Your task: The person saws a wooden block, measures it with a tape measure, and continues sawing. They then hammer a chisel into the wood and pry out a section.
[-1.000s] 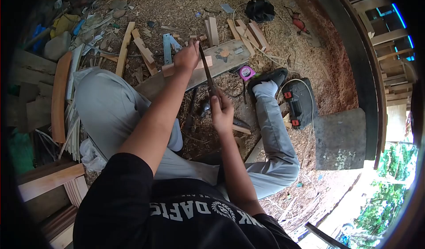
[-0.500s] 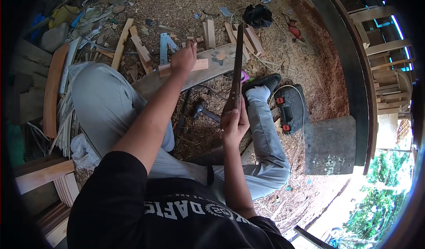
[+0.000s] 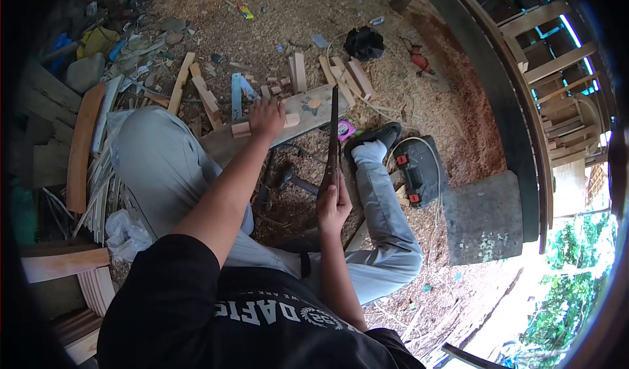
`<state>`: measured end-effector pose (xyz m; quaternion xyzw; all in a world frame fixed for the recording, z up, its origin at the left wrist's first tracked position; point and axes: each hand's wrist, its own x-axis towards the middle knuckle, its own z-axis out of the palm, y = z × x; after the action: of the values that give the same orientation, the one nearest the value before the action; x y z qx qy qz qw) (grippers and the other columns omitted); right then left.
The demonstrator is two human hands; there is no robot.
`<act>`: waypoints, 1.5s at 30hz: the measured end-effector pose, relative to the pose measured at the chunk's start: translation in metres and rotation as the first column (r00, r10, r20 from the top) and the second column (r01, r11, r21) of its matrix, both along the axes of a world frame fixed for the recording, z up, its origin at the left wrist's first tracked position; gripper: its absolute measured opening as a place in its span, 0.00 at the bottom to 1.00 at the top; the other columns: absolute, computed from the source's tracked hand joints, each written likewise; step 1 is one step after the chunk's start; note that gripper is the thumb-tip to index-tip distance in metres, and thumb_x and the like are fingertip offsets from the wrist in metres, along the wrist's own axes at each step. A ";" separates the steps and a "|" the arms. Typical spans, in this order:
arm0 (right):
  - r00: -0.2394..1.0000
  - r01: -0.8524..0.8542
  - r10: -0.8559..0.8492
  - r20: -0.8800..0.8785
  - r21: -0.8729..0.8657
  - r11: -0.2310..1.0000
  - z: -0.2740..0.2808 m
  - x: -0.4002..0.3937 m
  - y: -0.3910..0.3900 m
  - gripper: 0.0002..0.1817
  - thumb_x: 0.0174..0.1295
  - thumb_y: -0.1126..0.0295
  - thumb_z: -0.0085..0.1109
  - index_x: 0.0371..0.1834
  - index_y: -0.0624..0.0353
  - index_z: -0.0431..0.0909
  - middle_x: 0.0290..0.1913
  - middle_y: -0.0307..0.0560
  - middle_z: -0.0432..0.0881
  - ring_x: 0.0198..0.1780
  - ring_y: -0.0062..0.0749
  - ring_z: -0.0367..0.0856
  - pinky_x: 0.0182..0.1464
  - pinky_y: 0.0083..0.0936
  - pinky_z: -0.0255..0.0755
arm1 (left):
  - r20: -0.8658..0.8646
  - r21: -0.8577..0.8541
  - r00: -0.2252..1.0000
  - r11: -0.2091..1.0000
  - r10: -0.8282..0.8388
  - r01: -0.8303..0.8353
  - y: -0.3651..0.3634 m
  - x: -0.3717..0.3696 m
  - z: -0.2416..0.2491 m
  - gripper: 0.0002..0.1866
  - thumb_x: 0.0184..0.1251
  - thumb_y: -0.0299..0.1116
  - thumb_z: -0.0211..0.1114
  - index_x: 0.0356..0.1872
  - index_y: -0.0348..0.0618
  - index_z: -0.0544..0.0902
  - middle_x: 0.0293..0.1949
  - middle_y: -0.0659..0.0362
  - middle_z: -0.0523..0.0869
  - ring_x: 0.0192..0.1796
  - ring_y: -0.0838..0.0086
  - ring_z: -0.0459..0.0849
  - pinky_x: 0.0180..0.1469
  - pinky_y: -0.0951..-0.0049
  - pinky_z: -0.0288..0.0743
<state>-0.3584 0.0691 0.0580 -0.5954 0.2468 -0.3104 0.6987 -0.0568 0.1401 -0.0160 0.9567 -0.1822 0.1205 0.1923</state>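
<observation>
My left hand (image 3: 267, 116) rests on top of a short wooden block (image 3: 242, 130), its fingers over the block and pressing it to a long plank (image 3: 226, 147). The block lies across the plank on the ground, an end showing on each side of the hand. My right hand (image 3: 334, 206) is wrapped around the handle of a hand saw (image 3: 334, 126). The saw blade points up and away from me, seen nearly edge-on, to the right of the block and apart from it.
A hammer (image 3: 295, 180) lies between my legs. Near my foot are a pink tape measure (image 3: 344, 130) and a black tool case (image 3: 422, 172). A metal ruler (image 3: 236, 97), wood strips (image 3: 182, 84) and small offcuts lie beyond the plank. A black bag (image 3: 364, 43) sits farther off among shavings.
My left hand has come down from above the block, its pinched fingers now spread over the wood. The saw's tip is lower and slightly left. The whole view has shifted a little.
</observation>
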 end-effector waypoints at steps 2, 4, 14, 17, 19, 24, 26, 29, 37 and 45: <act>1.000 -0.006 0.008 -0.027 0.050 0.999 0.000 -0.009 0.002 0.30 0.84 0.65 0.57 0.83 0.67 0.68 0.48 0.33 0.85 0.29 0.08 0.68 0.30 0.12 0.61 | -0.042 0.024 0.999 1.000 -0.014 0.015 0.002 -0.004 0.007 0.26 0.86 0.56 0.49 0.51 0.45 0.86 0.53 0.48 0.88 0.61 0.53 0.83 0.63 0.43 0.74; 1.000 0.017 -0.017 -0.006 0.005 1.000 -0.002 -0.016 0.003 0.30 0.84 0.65 0.58 0.83 0.66 0.68 0.46 0.31 0.85 0.27 0.08 0.66 0.28 0.12 0.60 | -0.166 0.000 0.984 0.998 -0.059 0.060 0.006 -0.003 0.023 0.27 0.85 0.58 0.50 0.53 0.44 0.85 0.55 0.48 0.88 0.63 0.52 0.83 0.65 0.43 0.73; 0.996 0.089 -0.089 0.008 -0.033 0.995 0.050 -0.040 0.023 0.31 0.83 0.61 0.59 0.83 0.64 0.68 0.34 0.29 0.78 0.23 0.09 0.64 0.25 0.14 0.57 | -0.164 -0.003 0.874 0.886 -0.458 0.464 0.048 -0.009 0.024 0.20 0.78 0.53 0.65 0.52 0.46 0.84 0.52 0.50 0.86 0.60 0.52 0.86 0.60 0.46 0.80; 0.996 0.083 -0.080 0.044 -0.075 0.994 0.060 -0.045 0.031 0.30 0.84 0.60 0.58 0.82 0.65 0.70 0.29 0.28 0.74 0.21 0.09 0.63 0.24 0.14 0.56 | -0.043 -0.076 0.887 0.887 -0.459 0.455 0.017 -0.017 0.011 0.16 0.77 0.49 0.68 0.48 0.45 0.84 0.49 0.51 0.85 0.57 0.52 0.87 0.57 0.48 0.81; 0.995 0.080 -0.073 0.064 -0.106 0.991 0.061 -0.042 0.036 0.29 0.85 0.60 0.56 0.81 0.65 0.71 0.25 0.27 0.72 0.20 0.09 0.62 0.23 0.15 0.55 | -0.023 -0.092 0.900 0.897 -0.436 0.432 -0.006 -0.012 0.007 0.15 0.76 0.46 0.69 0.45 0.45 0.83 0.48 0.52 0.85 0.55 0.51 0.86 0.55 0.48 0.82; 0.999 -0.010 0.007 -0.032 -0.086 0.996 0.054 -0.049 0.051 0.32 0.84 0.58 0.58 0.83 0.63 0.68 0.24 0.27 0.71 0.20 0.10 0.62 0.23 0.16 0.56 | 0.061 -0.078 0.916 0.913 -0.397 0.401 -0.039 0.002 0.006 0.16 0.76 0.47 0.68 0.46 0.44 0.84 0.49 0.52 0.85 0.56 0.53 0.87 0.56 0.50 0.83; 0.996 -0.056 0.054 -0.068 -0.026 0.998 0.058 -0.054 0.058 0.30 0.84 0.64 0.58 0.84 0.63 0.67 0.32 0.26 0.74 0.26 0.08 0.65 0.28 0.12 0.59 | 0.065 -0.084 0.905 0.901 -0.421 0.425 -0.046 0.010 0.007 0.16 0.76 0.47 0.69 0.47 0.44 0.84 0.49 0.53 0.85 0.56 0.53 0.87 0.56 0.50 0.83; 0.995 -0.077 0.076 -0.070 -0.012 0.997 0.063 -0.048 0.061 0.31 0.84 0.63 0.58 0.84 0.63 0.67 0.31 0.26 0.74 0.25 0.08 0.65 0.27 0.12 0.58 | 0.031 -0.067 0.877 0.874 -0.480 0.481 -0.051 0.014 0.012 0.16 0.75 0.48 0.68 0.48 0.45 0.84 0.48 0.53 0.86 0.55 0.53 0.88 0.56 0.51 0.84; 0.999 -0.024 0.022 -0.031 -0.077 0.997 0.075 -0.030 0.056 0.33 0.85 0.54 0.55 0.84 0.65 0.67 0.21 0.28 0.71 0.19 0.09 0.60 0.23 0.17 0.52 | 0.092 -0.063 0.856 0.855 -0.508 0.514 -0.060 0.019 0.019 0.19 0.76 0.51 0.67 0.52 0.46 0.84 0.52 0.55 0.87 0.58 0.55 0.88 0.59 0.53 0.84; 0.994 0.096 -0.098 -0.041 -0.059 0.994 0.089 -0.028 0.054 0.31 0.85 0.59 0.53 0.83 0.68 0.67 0.20 0.26 0.65 0.19 0.10 0.58 0.23 0.17 0.50 | -0.025 -0.146 0.831 0.824 -0.556 0.547 -0.065 0.032 0.015 0.18 0.79 0.51 0.65 0.49 0.45 0.84 0.52 0.50 0.87 0.57 0.51 0.88 0.58 0.49 0.84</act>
<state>-0.3866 0.1234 0.1470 -0.6091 0.2817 -0.3379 0.6600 -0.0252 0.0749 -0.0012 0.8518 -0.4359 0.0398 0.2879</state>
